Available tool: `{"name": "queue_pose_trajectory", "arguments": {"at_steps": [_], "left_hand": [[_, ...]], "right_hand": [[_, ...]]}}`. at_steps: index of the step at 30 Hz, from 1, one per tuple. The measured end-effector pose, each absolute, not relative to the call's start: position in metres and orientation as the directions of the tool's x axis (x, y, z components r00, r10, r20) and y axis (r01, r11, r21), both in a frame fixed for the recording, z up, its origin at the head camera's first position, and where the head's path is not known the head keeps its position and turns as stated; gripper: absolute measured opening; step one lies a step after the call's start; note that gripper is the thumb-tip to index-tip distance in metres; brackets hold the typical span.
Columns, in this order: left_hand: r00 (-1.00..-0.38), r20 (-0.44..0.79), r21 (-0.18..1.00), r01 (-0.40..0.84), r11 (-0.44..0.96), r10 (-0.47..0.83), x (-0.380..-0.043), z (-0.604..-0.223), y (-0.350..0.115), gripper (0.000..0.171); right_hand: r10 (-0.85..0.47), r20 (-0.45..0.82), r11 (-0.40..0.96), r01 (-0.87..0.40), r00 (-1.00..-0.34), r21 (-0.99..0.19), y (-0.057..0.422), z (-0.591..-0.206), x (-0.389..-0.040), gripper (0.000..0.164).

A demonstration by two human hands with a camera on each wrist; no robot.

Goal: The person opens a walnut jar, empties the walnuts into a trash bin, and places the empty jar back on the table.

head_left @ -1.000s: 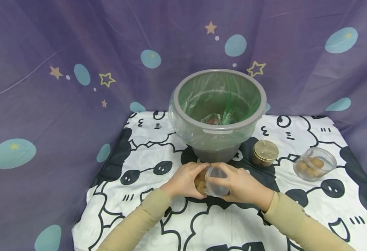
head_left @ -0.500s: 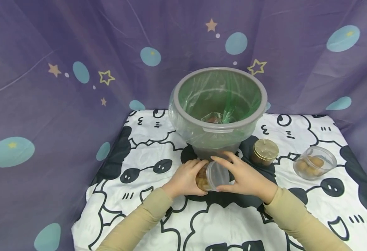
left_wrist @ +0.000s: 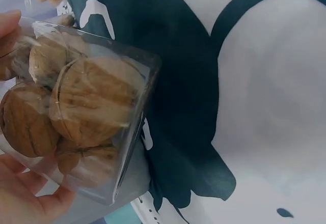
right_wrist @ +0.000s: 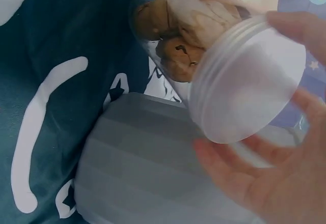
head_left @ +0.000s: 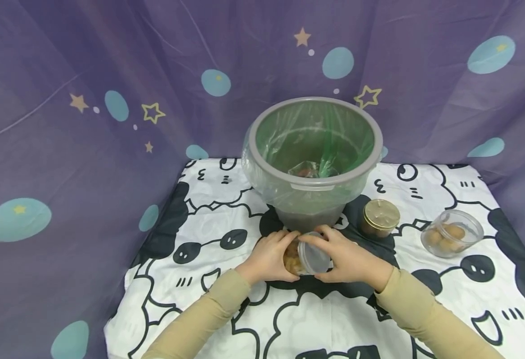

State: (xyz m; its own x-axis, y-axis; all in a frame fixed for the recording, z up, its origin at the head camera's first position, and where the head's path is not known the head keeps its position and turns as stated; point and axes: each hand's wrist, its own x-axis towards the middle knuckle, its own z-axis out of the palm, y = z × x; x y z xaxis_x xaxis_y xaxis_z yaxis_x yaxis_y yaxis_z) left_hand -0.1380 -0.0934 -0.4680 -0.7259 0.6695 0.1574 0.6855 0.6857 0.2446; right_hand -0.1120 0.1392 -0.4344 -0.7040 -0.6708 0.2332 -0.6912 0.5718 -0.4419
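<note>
A clear plastic jar of walnuts (left_wrist: pixel 91 102) lies tipped on its side in front of the bin, its translucent white lid (right_wrist: pixel 249 81) facing right. My left hand (head_left: pixel 269 257) grips the jar's body from the left, as the head and left wrist views both show. On the lid's side, my right hand (head_left: pixel 350 257) holds the rim between thumb and fingers, spread around its edge. Several walnuts (right_wrist: pixel 178 56) press against the jar wall, and the lid sits over the mouth. The fingers of my right hand are partly blurred in the right wrist view.
A grey bin (head_left: pixel 314 182) with a green-tinted clear liner stands right behind my hands. To its right are a jar with a gold lid (head_left: pixel 381 214) and a clear open jar (head_left: pixel 466 227) holding several round brown things. A cartoon-print cloth (head_left: pixel 199 319) covers the table.
My right hand's fingers have loosened, spread apart at the lid and closed in on its rim again. My left hand keeps its grip; the jar has shifted slightly.
</note>
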Motion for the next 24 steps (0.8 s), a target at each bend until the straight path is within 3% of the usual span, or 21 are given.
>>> {"name": "queue_pose_trajectory", "arguments": {"at_steps": [4, 7, 13, 20, 24], "left_hand": [[-0.738, 0.149, 0.270, 0.671, 0.691, 0.658, -0.138, -0.469, -0.094, 0.099], [-0.742, 0.162, 0.279, 0.667, 0.691, 0.651, -0.140, -0.469, -0.093, 0.099], [-0.741, 0.175, 0.276, 0.669, 0.690, 0.648, -0.141, -0.468, -0.090, 0.098], [-0.751, 0.166, 0.232, 0.659, 0.715, 0.638, -0.140, -0.467, -0.088, 0.098], [-0.752, 0.164, 0.221, 0.659, 0.719, 0.639, -0.141, -0.468, -0.086, 0.099]], "right_hand": [[-0.726, 0.290, 0.505, -0.770, -0.623, -0.389, 0.142, -0.437, -0.115, 0.094], [-0.735, 0.309, 0.480, -0.785, -0.604, -0.392, 0.145, -0.437, -0.117, 0.102], [-0.654, 0.318, 0.534, -0.717, -0.686, -0.448, 0.154, -0.436, -0.118, 0.108], [-0.533, 0.323, 0.607, -0.619, -0.782, -0.498, 0.153, -0.433, -0.120, 0.085], [-0.486, 0.285, 0.659, -0.561, -0.826, -0.501, 0.149, -0.430, -0.119, 0.081]]}}
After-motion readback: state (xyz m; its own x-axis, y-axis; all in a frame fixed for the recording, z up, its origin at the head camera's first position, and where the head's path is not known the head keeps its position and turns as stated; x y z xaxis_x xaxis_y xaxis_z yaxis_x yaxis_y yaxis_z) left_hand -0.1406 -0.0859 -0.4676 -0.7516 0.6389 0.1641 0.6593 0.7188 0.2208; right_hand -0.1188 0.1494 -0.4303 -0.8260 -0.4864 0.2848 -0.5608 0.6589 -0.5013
